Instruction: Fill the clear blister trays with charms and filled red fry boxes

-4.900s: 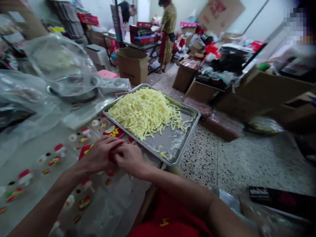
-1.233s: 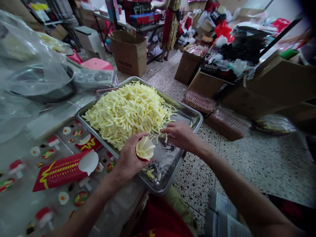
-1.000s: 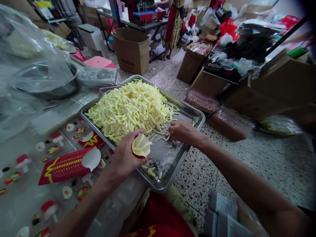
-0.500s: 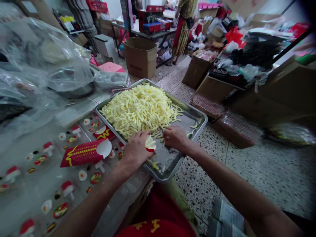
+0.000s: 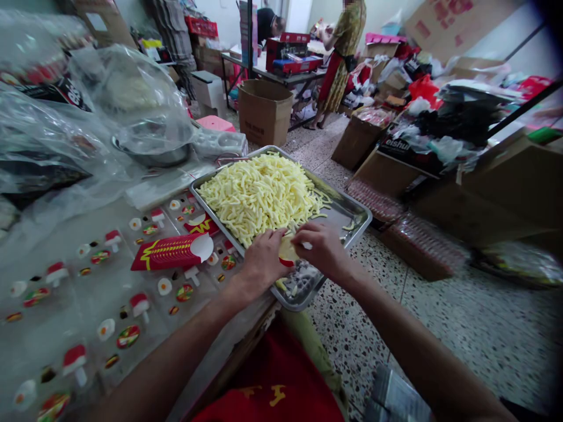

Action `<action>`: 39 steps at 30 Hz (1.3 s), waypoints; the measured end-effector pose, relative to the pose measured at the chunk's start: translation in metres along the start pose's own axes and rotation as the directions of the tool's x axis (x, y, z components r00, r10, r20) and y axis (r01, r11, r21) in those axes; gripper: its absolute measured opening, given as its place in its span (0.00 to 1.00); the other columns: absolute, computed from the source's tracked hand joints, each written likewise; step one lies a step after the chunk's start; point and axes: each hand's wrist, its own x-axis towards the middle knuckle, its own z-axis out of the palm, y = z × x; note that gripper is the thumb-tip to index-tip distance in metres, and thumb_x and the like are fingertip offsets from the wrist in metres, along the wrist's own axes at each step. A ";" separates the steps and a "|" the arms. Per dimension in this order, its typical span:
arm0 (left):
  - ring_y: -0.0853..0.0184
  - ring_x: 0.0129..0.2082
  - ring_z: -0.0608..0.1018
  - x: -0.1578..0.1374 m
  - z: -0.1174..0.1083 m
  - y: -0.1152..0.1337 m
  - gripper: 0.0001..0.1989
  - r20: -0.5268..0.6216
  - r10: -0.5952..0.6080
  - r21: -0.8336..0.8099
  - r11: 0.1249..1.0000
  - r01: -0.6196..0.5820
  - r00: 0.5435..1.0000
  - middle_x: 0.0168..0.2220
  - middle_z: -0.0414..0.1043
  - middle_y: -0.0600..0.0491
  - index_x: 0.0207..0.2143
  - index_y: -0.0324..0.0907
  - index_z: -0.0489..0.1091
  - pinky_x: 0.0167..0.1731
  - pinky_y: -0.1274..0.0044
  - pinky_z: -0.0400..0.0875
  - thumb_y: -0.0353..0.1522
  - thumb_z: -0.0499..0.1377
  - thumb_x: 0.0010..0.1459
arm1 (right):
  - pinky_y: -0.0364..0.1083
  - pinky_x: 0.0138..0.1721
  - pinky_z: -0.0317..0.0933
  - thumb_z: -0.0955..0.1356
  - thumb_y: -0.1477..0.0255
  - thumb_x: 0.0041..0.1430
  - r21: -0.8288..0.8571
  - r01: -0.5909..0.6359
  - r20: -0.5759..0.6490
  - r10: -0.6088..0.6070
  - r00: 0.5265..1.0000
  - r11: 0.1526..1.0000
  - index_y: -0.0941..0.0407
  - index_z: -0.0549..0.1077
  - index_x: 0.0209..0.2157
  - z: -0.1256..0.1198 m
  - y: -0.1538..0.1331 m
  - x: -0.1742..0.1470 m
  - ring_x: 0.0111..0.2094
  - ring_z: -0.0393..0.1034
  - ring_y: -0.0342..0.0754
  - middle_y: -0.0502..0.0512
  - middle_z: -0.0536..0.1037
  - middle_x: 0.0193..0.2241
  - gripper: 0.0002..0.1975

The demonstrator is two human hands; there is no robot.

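On the left, one nested stack of red cartons lies on its side on the bench, its open end pointing right. Next comes a lone red-and-yellow carton, against or partly under the edge of the metal tray; I cannot tell which. Then the left hand has its grip curled round the held carton, tilted over the tray's near part, in front of the heap of yellow sticks. That grip should be firm enough to steady the carton without squashing its mouth. Rightmost, the right hand has its fingertips bunched at that mouth; whether a stick is between them, I cannot tell. Sticks would probably go in best lengthwise, a few at a time, above the tray so that strays drop back. Counted left to right: one stack, too tightly overlapped to number its cartons; one lone carton; one held carton; one tray; one heap, its sticks beyond counting.
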 end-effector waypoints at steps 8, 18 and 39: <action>0.56 0.53 0.75 -0.008 -0.001 -0.014 0.37 -0.233 0.033 -0.150 0.986 -0.069 0.972 0.53 0.74 0.47 0.57 0.43 0.66 0.56 0.65 0.70 0.28 0.69 0.42 | 0.47 0.43 0.63 0.70 0.79 0.58 0.330 -0.009 0.083 -0.019 0.996 0.944 0.55 0.73 0.37 0.017 -0.028 0.015 0.38 0.73 0.46 0.51 0.79 0.34 0.06; 0.56 0.53 0.76 -0.047 -0.046 -0.037 0.39 -0.460 -0.191 -0.383 0.924 0.001 0.867 0.54 0.73 0.48 0.57 0.43 0.67 0.55 0.65 0.70 0.28 0.71 0.40 | 0.47 0.37 0.61 0.72 0.69 0.61 0.219 0.047 -0.141 -0.016 0.990 0.975 0.54 0.78 0.29 0.051 -0.088 0.051 0.34 0.68 0.48 0.53 0.73 0.30 0.07; 0.46 0.64 0.66 -0.087 -0.152 -0.173 0.62 -0.201 -0.239 -0.139 0.967 0.214 0.950 0.64 0.62 0.37 0.66 0.42 0.58 0.61 0.57 0.61 0.42 0.78 0.28 | 0.45 0.31 0.67 0.73 0.53 0.55 0.699 -0.277 0.307 0.073 0.949 0.659 0.57 0.79 0.38 0.129 -0.121 0.181 0.30 0.72 0.47 0.55 0.80 0.31 0.20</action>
